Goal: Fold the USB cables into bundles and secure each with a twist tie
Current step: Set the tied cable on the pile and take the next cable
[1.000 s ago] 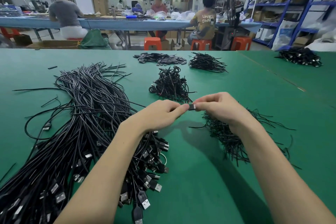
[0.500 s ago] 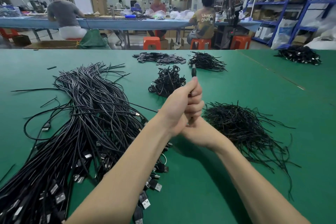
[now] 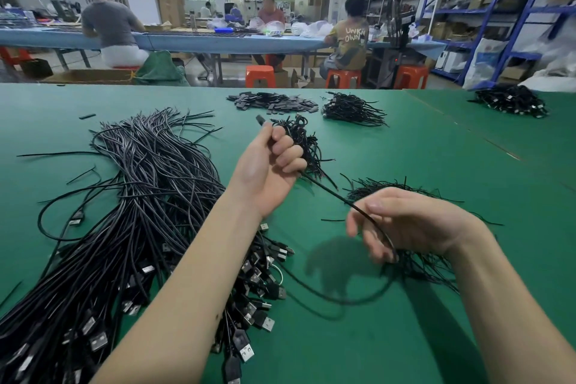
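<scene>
**Folding step: one cable stretched between both hands**

Left hand (image 3: 268, 165) is fisted round one end of a thin black USB cable (image 3: 327, 192); the plug tip pokes out above the fist. The cable runs taut down to the right hand (image 3: 402, 224), whose fingers (image 3: 358, 226) are loosely curled with the cable passing between them. The rest droops in a slack loop onto the green counter (image 3: 436, 150).

Supply: big heap of loose black USB cables (image 3: 149, 196) on the left, pile of thin black twist ties (image 3: 414, 259) under the right hand, finished tied bundles (image 3: 308, 146) just behind the left fist.

My read on doing it well: keep the left grip fixed as anchor, feed even-length folds back with the right, keep light tension to avoid kinks, and leave the plugs clear of the tie zone.
</scene>
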A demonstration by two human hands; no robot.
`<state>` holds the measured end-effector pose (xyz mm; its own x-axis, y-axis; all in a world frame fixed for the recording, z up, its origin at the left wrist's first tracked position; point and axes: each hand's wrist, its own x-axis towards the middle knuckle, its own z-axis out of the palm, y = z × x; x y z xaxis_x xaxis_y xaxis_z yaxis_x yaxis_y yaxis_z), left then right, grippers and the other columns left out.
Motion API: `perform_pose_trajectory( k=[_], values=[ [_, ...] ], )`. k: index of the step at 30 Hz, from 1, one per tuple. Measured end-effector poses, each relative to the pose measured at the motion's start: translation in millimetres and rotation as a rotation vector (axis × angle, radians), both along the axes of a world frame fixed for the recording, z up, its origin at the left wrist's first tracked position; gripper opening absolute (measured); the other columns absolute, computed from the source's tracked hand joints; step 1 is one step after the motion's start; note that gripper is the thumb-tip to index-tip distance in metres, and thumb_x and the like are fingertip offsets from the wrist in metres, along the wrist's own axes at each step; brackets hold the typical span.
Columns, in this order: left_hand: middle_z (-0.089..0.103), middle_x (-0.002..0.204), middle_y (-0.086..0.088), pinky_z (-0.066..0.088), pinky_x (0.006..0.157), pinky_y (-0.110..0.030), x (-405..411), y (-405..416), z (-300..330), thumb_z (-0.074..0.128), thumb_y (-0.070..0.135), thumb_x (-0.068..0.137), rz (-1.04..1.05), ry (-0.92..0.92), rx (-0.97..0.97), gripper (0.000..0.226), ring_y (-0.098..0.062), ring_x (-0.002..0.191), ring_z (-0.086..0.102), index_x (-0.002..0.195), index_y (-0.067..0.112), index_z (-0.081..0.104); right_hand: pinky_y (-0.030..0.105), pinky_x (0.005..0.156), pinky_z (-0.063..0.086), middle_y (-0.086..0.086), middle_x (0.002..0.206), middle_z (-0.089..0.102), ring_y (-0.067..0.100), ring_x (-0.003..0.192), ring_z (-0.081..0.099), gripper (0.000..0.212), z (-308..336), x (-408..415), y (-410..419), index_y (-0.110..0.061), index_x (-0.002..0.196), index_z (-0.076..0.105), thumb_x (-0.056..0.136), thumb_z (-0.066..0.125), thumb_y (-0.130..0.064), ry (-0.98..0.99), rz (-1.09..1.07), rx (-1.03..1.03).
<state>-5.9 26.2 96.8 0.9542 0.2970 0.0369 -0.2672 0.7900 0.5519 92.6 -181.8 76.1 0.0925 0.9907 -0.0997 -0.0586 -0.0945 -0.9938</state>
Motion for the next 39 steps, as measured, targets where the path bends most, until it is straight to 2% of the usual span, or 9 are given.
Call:
perform_pose_trajectory(
  k=[3, 9, 14, 17, 21, 26, 30, 35, 39],
  values=[
    [0.029, 0.056, 0.009, 0.023, 0.043, -0.017, -3, 11, 2, 0.028, 0.044, 0.108, 0.053, -0.035, -0.067, 0.047, -0.007, 0.046, 0.024, 0.069, 0.020, 0.040, 0.035, 0.078, 0.056, 0.003, 0.055, 0.063, 0.022, 0.067, 0.063, 0.036, -7, 3, -8, -0.008, 0.092, 0.074, 0.088, 0.072, -0.044, 0.050, 0.018, 0.092],
    [0.028, 0.056, 0.009, 0.015, 0.049, -0.020, -7, 16, 4, 0.029, 0.035, 0.110, 0.038, -0.070, -0.011, 0.048, -0.009, 0.056, 0.011, 0.069, 0.018, 0.045, 0.012, 0.031, 0.023, -0.006, 0.047, 0.039, 0.008, 0.040, 0.045, 0.020, -18, 12, -14, -0.010, 0.102, 0.071, 0.096, 0.066, -0.028, 0.014, -0.122, -0.226],
    [0.058, 0.066, 0.006, 0.043, 0.051, -0.017, -13, 7, 4, 0.035, 0.034, 0.107, -0.264, -0.072, 0.323, 0.039, -0.009, 0.055, 0.048, 0.081, 0.016, 0.058, 0.012, 0.030, 0.022, -0.005, 0.059, 0.044, 0.003, 0.040, 0.041, 0.006, -15, 12, 13, -0.013, 0.107, 0.058, 0.104, 0.053, -0.014, 0.129, -0.830, -0.102],
    [0.076, 0.097, -0.012, 0.061, 0.073, -0.033, -13, -5, 0, 0.033, 0.037, 0.106, -0.372, 0.050, 0.674, 0.049, -0.025, 0.089, 0.074, 0.097, 0.009, 0.072, 0.014, 0.034, 0.024, -0.005, 0.074, 0.053, 0.002, 0.040, 0.035, 0.010, 4, 6, 22, -0.022, 0.097, 0.053, 0.105, 0.049, -0.017, 0.087, -0.975, 0.156],
    [0.072, 0.117, -0.016, 0.056, 0.096, -0.043, 0, -21, -10, 0.025, 0.036, 0.110, -0.318, 0.215, 0.843, 0.052, -0.024, 0.110, 0.070, 0.123, 0.002, 0.063, 0.013, 0.038, 0.025, -0.006, 0.086, 0.063, 0.004, 0.047, 0.039, 0.012, 29, -13, 31, -0.023, 0.097, 0.059, 0.100, 0.051, -0.014, -0.112, -0.780, 0.366],
    [0.071, 0.120, -0.014, 0.059, 0.088, -0.033, 2, -10, -6, 0.023, 0.032, 0.110, -0.206, -0.009, 0.327, 0.050, -0.023, 0.107, 0.069, 0.125, 0.002, 0.060, 0.019, 0.045, 0.043, 0.002, 0.087, 0.061, 0.010, 0.055, 0.049, 0.014, 15, -23, 29, -0.023, 0.099, 0.064, 0.096, 0.053, -0.014, 0.010, -0.091, 0.112],
    [0.071, 0.118, -0.015, 0.058, 0.091, -0.037, -4, 3, -2, 0.024, 0.030, 0.109, -0.239, -0.118, 0.175, 0.055, -0.027, 0.110, 0.069, 0.115, -0.001, 0.070, 0.038, 0.078, 0.055, 0.008, 0.081, 0.052, 0.018, 0.070, 0.048, 0.018, -19, -16, 17, -0.017, 0.103, 0.061, 0.093, 0.053, -0.003, 0.216, -0.010, -0.123],
    [0.076, 0.105, -0.013, 0.059, 0.069, -0.028, -13, 11, -1, 0.028, 0.035, 0.107, -0.382, 0.012, 0.723, 0.055, -0.023, 0.085, 0.075, 0.102, 0.008, 0.076, 0.010, 0.034, 0.022, 0.001, 0.075, 0.053, 0.003, 0.051, 0.033, 0.025, -9, -5, 20, -0.018, 0.097, 0.051, 0.080, 0.060, -0.001, 0.311, -0.485, -0.105],
    [0.075, 0.102, -0.019, 0.060, 0.074, -0.029, -4, -5, -9, 0.024, 0.031, 0.110, -0.367, 0.240, 1.250, 0.055, -0.027, 0.088, 0.075, 0.103, -0.001, 0.068, 0.011, 0.030, 0.024, 0.007, 0.085, 0.053, 0.003, 0.055, 0.028, 0.010, 25, -10, 26, -0.014, 0.100, 0.046, 0.097, 0.052, -0.007, 0.414, -0.671, 0.053]
  ],
)
